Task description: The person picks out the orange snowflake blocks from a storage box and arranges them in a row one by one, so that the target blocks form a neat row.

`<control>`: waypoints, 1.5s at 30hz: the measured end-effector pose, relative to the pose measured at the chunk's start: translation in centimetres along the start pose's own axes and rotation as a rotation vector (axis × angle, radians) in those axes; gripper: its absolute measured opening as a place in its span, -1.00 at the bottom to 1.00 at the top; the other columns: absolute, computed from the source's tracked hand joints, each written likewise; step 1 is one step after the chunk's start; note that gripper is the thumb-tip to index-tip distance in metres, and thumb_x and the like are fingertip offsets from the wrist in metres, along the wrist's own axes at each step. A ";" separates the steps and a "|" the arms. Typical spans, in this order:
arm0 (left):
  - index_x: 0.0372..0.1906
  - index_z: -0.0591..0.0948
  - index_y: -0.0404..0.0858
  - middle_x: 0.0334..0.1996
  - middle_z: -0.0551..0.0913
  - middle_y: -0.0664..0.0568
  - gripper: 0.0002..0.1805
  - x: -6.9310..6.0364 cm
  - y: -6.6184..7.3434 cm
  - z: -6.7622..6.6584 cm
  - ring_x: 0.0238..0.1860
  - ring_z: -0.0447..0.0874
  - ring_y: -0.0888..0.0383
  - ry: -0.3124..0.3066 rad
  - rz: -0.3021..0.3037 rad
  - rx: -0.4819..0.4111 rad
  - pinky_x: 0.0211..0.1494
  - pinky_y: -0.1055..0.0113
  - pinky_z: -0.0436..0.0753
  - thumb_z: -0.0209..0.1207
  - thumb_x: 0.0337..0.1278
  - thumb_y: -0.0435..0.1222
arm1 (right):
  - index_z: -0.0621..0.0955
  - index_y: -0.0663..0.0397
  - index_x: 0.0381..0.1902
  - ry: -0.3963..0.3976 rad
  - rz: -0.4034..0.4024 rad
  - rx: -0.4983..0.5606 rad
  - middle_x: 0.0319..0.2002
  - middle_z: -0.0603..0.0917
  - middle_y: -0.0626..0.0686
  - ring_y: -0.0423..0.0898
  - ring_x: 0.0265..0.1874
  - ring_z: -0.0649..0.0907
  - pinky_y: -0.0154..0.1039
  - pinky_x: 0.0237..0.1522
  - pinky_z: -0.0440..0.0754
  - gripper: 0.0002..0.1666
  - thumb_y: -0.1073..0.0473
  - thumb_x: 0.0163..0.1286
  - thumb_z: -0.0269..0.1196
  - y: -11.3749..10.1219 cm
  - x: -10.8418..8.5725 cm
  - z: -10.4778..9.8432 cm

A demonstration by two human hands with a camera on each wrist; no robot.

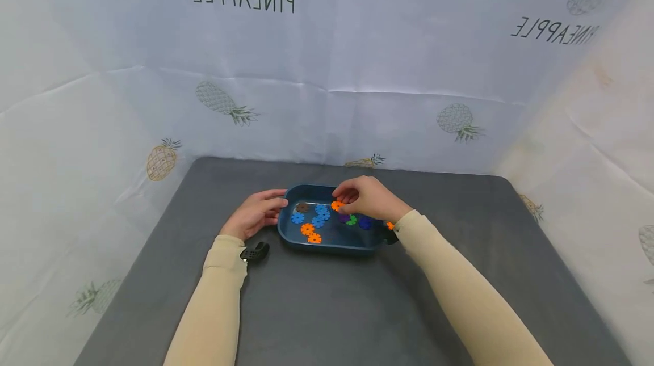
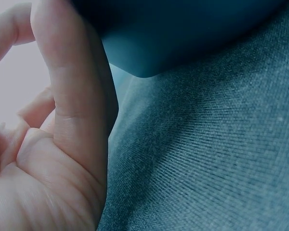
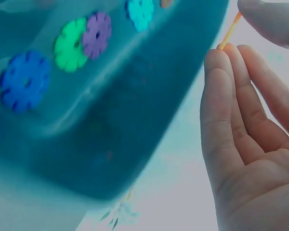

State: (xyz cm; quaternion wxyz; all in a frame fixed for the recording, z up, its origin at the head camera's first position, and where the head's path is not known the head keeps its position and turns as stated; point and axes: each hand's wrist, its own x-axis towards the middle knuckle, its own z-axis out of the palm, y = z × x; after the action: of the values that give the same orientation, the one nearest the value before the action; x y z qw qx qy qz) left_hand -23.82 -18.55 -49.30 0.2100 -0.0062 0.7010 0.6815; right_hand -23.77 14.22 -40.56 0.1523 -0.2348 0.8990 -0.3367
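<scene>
My right hand [image 1: 369,196] is over the right half of a dark blue tray [image 1: 327,248]. Between thumb and fingertips it pinches an orange notched plastic disc [image 1: 336,206], which appears edge-on in the right wrist view as a thin orange strip [image 3: 229,32]. My left hand [image 1: 257,213] is at the tray's left end, thumb and index fingertips touching the rim, fingers loosely extended. Inside the tray lie several notched discs: blue [image 1: 298,217], brown [image 1: 302,207], orange [image 1: 307,229], green [image 1: 351,220], dark blue [image 1: 365,223] and purple [image 3: 97,35].
The tray stands on a dark grey table [image 1: 317,309]. Beyond the right wrist, another orange piece [image 1: 390,225] shows, partly hidden. Behind the table hangs a pale cloth [image 1: 327,59] printed with pineapples. The left wrist wears a black strap [image 1: 257,252].
</scene>
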 end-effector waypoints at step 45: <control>0.69 0.26 -0.25 -0.07 0.77 0.12 -0.22 0.0 -0.1 -0.2 -0.24 0.74 0.25 -0.030 -0.006 0.031 -0.08 0.39 0.79 0.27 0.58 -0.11 | 0.72 0.01 0.31 0.380 0.282 0.159 0.21 0.76 0.14 0.06 0.10 0.71 -0.04 0.16 0.70 -0.54 0.04 0.53 0.43 17.4 -13.7 -3.2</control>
State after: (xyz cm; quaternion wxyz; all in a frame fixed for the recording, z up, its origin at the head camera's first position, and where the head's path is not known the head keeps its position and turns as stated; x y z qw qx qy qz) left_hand -23.83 -18.74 -49.43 0.2226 0.0053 0.7080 0.6702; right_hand -19.13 34.69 -48.42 0.0442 -0.0268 0.9060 -0.4200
